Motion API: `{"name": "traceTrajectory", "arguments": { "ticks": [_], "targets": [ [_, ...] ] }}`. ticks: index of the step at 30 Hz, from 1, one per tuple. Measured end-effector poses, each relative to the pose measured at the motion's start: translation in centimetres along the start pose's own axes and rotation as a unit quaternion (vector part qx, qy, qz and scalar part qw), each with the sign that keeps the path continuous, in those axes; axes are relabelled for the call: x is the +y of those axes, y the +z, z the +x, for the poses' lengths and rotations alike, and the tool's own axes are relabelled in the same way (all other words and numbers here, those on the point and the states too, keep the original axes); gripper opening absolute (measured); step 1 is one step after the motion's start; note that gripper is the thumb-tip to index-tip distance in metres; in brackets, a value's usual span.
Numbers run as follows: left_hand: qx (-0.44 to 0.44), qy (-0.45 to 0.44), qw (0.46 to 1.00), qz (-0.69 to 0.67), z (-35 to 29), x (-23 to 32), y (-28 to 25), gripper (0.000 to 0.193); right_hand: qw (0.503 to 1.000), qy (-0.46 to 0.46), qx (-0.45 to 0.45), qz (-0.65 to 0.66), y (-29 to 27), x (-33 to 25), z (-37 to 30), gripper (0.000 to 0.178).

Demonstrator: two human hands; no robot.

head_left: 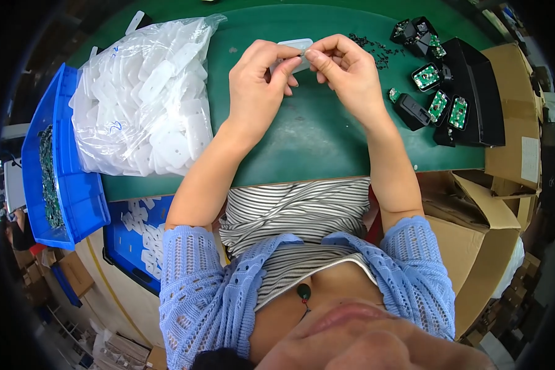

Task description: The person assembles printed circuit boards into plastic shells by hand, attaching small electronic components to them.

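My left hand (pixel 253 83) and my right hand (pixel 354 77) meet above the far middle of the green table, thumbs and forefingers pinched together. Whatever sits between the fingertips is too small and too covered to name. Just behind the fingers shows a white translucent plastic plate (pixel 297 44), partly hidden by both hands; I cannot tell if either hand bears on it. Small black pieces like screws (pixel 382 60) lie scattered to the right of my right hand. Farther right stand several black housings with green circuit boards (pixel 427 77).
A clear bag of white plastic plates (pixel 145 98) fills the table's left side. Beside it, a blue bin (pixel 83 206) holds green boards; white parts lie in a lower blue tray (pixel 126 240). At right are a black box (pixel 484 92) and cardboard boxes (pixel 512 80). The green table (pixel 302 142) ends before my waist.
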State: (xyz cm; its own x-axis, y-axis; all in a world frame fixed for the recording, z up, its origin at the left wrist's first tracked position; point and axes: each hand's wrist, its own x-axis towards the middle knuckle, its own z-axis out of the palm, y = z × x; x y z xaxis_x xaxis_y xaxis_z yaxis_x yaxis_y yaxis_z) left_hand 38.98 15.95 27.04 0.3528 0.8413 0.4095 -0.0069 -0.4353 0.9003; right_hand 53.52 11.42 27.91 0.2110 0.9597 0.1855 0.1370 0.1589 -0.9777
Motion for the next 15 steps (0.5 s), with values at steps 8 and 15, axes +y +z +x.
{"name": "traceTrajectory", "arguments": {
  "ticks": [8,15],
  "targets": [
    [-0.007,-0.116,0.980,-0.161,-0.15,-0.13,-0.14,0.014,0.996,-0.061,0.029,-0.057,-0.08,0.30,-0.08,0.011],
    [-0.026,-0.171,0.968,-0.179,-0.05,-0.42,-0.68,0.013,0.989,-0.079,0.044,-0.120,0.42,0.41,0.16,0.012]
  ]
}}
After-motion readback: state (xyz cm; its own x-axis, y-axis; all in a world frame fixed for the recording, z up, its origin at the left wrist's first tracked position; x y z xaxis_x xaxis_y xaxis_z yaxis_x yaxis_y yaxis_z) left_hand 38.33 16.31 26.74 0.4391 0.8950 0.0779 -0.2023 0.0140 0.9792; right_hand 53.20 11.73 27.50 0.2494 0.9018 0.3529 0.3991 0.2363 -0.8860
